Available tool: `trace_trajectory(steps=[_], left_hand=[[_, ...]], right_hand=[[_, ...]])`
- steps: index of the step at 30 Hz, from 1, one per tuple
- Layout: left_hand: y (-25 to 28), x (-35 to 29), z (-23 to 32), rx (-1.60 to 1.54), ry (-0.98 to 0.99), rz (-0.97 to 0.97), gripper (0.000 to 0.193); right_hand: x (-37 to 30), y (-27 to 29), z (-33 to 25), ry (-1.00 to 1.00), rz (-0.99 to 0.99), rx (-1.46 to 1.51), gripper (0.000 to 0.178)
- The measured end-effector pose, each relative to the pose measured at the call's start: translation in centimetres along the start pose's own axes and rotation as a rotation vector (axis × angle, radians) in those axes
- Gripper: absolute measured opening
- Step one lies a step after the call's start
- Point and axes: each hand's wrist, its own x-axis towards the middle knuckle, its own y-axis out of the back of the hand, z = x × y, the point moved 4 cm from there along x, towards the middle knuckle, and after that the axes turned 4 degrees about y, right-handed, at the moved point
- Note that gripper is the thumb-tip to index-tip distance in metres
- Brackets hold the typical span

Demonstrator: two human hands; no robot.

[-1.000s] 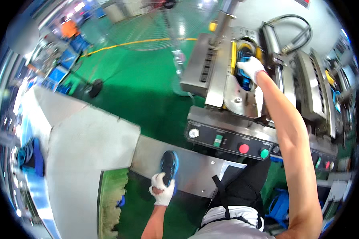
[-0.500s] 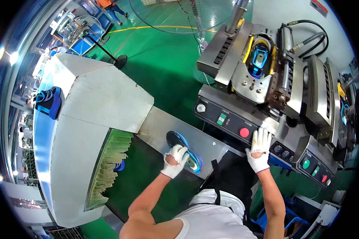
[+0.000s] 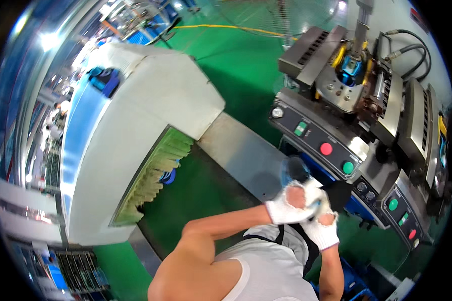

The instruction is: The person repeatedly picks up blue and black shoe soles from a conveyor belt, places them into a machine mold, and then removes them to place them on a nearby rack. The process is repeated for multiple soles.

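Observation:
My left hand [image 3: 292,201], in a white knit glove, is closed on a blue-and-dark shoe [image 3: 297,169] in front of my waist. My right hand [image 3: 322,227], gloved the same way, is closed against the shoe's near end beside the left hand. Motion blurs the shoe, and the gloves cover much of it. It is over the right end of a grey metal ledge [image 3: 246,150]. To the right, a metal press [image 3: 344,93] has another blue shoe [image 3: 351,70] in it, with a rod [image 3: 359,40] standing over it.
A control panel with a red button [image 3: 326,149] and a green button [image 3: 348,167] fronts the press. A second press station [image 3: 412,120] stands further right. At left is a large white housing [image 3: 160,95] with green flap strips [image 3: 155,175] and a blue shoe [image 3: 104,80] on top.
My right hand has left the control panel and joined my left at the shoe. The shoe has come off the ledge, toward the right. The press rod now stands over its shoe. The view has shifted.

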Motion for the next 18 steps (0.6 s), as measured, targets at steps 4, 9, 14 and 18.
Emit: trace_trajectory(steps=[4,9,14,18], left_hand=[[-6.3,0.7,5.9,-0.152,-0.16,-0.221,0.024],[-11.5,0.6,13.0,-0.255,-0.518,-0.417,0.041],[-10.1,2.3,13.0,-0.477,-0.463,-0.696,0.043],[-13.1,1.1,4.9,-0.312,-0.195,-0.604,0.028]], right_hand=[[-9.8,0.0,6.8,-0.083,0.155,-0.009,0.056],[-22.9,-2.6,18.0,-0.494,0.394,0.201,0.053],[-31.1,-0.6,2.8,-0.886,1.1,0.743,0.066],[-35.4,2.2,0.6,-1.003,1.411,0.702,0.064]])
